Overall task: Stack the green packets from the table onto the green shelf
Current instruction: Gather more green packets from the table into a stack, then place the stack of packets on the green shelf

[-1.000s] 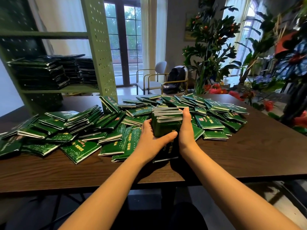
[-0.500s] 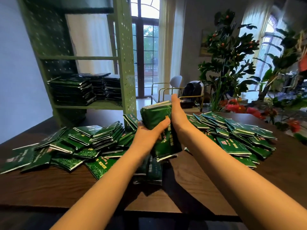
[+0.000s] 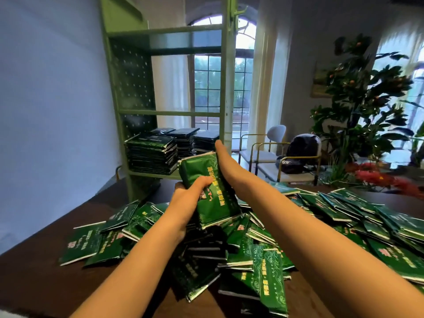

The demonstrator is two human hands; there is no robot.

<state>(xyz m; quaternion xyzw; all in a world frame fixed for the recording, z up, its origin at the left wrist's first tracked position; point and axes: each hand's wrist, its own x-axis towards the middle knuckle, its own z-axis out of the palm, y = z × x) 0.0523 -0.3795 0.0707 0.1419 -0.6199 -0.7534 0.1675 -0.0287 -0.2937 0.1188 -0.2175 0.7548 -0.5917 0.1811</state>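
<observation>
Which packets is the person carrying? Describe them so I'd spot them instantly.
Find the dark wooden table strewn with loose green packets. Above that heap, before the green shelf, the left hand grips and the right hand presses one thick bundle of packets. It alone is off the table.

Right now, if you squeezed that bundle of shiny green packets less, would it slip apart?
Probably. The bundle of shiny green packets looks glossy, so likely slippery; the left hand grips it and the right hand presses its side. Its curved top seems floppy.
</observation>
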